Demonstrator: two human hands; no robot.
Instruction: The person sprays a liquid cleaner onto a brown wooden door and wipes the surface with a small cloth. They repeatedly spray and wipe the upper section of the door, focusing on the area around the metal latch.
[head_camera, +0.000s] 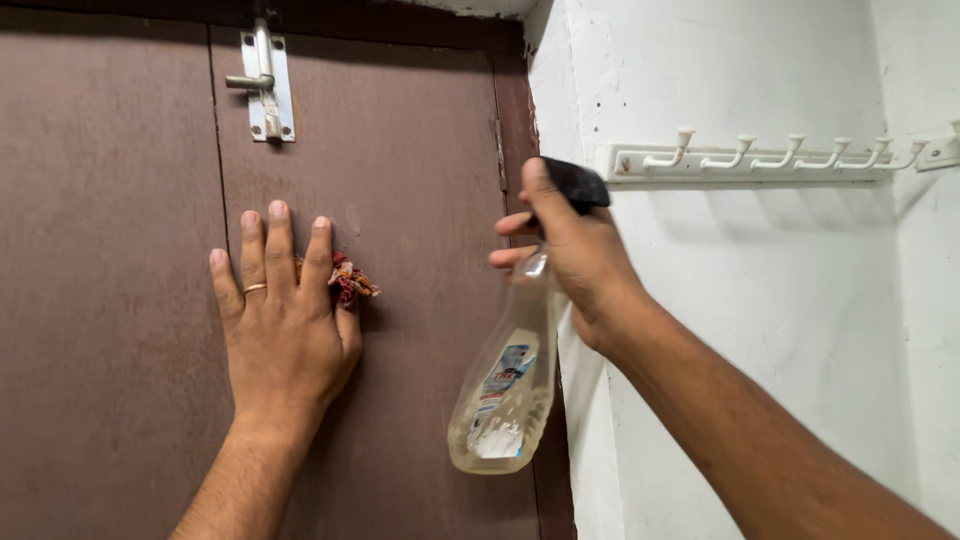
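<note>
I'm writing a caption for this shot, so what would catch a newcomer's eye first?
First, the two hands in the middle: the left hand lies flat on the brown door, pressing a red patterned cloth against it. The right hand holds up a clear spray bottle with a black head beside the door frame. Above sit a metal bolt latch on the door and a white hook rail on the white wall.

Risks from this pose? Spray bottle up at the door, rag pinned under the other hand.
1. The spray bottle nozzle in the right hand sits close to the left hand; spray may wet the fingers rather than the door.
2. The rag is mostly covered by the palm, so it may slip down.
3. Drift may spot the white wall.
</note>
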